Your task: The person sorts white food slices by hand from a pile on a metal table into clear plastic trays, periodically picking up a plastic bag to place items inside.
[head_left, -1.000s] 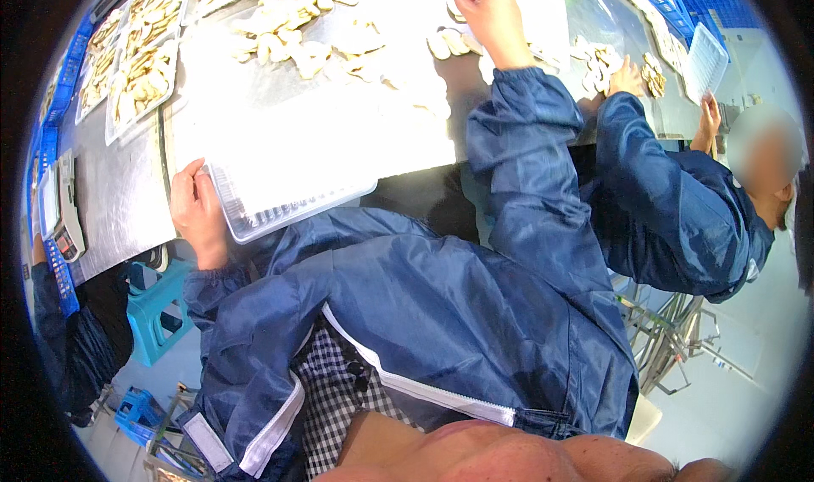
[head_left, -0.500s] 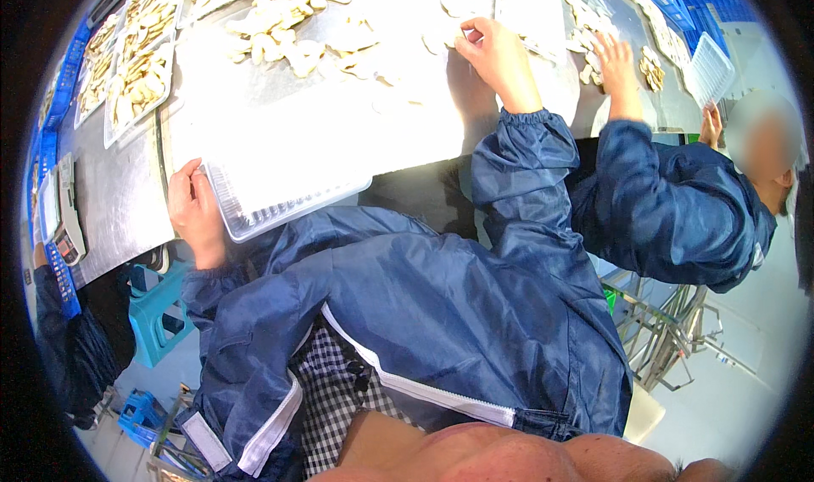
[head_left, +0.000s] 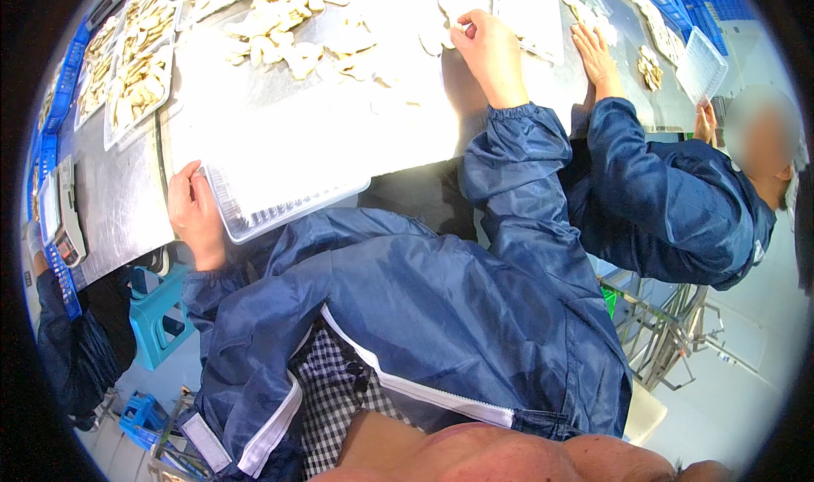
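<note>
My left hand [head_left: 196, 211] is closed on the near left corner of a clear plastic tray [head_left: 288, 212] at the table's front edge. Glare washes out much of its inside. Farther up, my right hand [head_left: 487, 58] has thumb and forefinger pinched on a pale slice [head_left: 454, 33], apparently mushroom, among a few scattered slices. To its left lies a heap of similar cream-coloured, brown-edged slices [head_left: 288, 20], with looser pieces around it.
Trays full of slices [head_left: 140, 88] stand at upper left beside blue crates [head_left: 59, 92] and a scale [head_left: 68, 211]. A co-worker [head_left: 670, 202] at right reaches toward slices and holds another clear tray [head_left: 702, 62]. Another person's sleeve [head_left: 64, 338] is at far left, near a teal stool [head_left: 157, 312].
My right hand has moved toward me and slightly left from where it was a second ago. The co-worker's near hand has moved forward and left. My left hand stays on the tray.
</note>
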Tool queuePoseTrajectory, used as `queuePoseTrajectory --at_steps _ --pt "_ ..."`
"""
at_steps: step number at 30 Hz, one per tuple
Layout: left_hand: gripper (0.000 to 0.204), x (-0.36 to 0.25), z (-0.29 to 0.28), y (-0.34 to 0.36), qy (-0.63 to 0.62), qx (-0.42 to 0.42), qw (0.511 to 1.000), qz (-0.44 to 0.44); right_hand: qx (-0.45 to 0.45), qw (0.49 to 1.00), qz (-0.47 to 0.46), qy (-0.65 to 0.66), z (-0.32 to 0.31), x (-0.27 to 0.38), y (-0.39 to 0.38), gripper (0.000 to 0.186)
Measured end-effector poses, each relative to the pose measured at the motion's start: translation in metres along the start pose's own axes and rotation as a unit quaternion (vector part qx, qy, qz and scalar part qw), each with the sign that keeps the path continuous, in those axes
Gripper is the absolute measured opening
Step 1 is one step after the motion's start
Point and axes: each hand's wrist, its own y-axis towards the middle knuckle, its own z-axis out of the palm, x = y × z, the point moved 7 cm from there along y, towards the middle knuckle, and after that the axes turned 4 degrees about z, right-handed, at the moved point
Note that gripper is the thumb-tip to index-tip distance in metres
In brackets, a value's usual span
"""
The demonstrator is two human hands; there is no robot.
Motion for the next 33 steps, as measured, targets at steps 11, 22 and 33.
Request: queuePoseTrajectory --at_steps 11,22,33 --pt "0.018 0.002 0.003 -0.001 0.013 -0.002 1.0 -0.009 -0.005 0.985 0.094 0.146 -0.011 -0.032 -0.004 0.024" --pt "0.018 0.002 0.0 -0.001 0.003 -0.001 1.0 -0.009 0.16 0.982 0.042 0.087 -0.002 0.002 -0.021 0.026" --pt "0.018 0.001 0.0 0.0 0.026 0.008 1.0 -0.004 0.141 0.968 0.109 0.176 0.008 -0.007 -0.012 0.03"
